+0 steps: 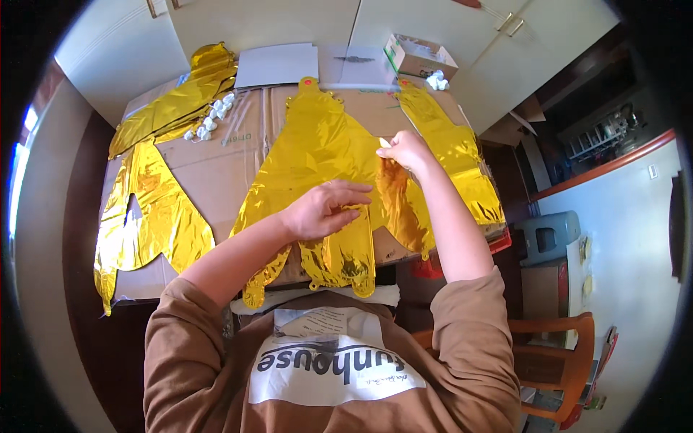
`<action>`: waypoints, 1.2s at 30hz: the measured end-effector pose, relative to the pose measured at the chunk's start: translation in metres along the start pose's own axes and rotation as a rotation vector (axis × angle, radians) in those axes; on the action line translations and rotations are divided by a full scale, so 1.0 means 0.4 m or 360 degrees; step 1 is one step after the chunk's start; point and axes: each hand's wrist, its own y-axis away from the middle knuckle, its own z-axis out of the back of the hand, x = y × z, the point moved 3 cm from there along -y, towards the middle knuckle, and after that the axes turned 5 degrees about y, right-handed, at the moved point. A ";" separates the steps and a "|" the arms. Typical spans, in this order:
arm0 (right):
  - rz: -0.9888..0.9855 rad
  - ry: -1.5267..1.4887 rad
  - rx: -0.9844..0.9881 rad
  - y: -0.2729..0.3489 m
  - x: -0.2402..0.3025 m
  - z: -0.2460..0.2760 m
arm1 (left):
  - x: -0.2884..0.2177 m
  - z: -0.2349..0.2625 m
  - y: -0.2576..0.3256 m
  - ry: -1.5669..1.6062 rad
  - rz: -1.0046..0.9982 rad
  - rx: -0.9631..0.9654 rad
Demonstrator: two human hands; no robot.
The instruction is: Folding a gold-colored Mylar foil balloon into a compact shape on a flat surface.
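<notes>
A large, flat gold foil balloon [310, 137] is spread over the middle of the cardboard-covered table. My right hand [408, 153] is closed in a pinch on a small white piece [385, 143] at the balloon's right edge. Whether those fingertips also grip the foil I cannot tell. Below that hand a foil flap hangs with an orange reflection. My left hand [325, 209] is over the lower middle of the balloon, fingers apart and loosely bent, holding nothing. Another gold foil balloon [155, 202] lies to the left, and gold foil [455, 144] stretches along the right side.
Stacked gold foil [180, 101] lies at the far left beside small white bundles [209, 119]. At the back are a white sheet [278, 65] and an open box [422, 56]. An orange chair [570, 361] and a grey-blue stool [552, 234] stand to the right.
</notes>
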 end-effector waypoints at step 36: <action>0.0089 -0.0489 -0.0420 0.071 0.050 0.012 | 0.100 0.102 -0.031 -0.1106 -0.0049 -0.0287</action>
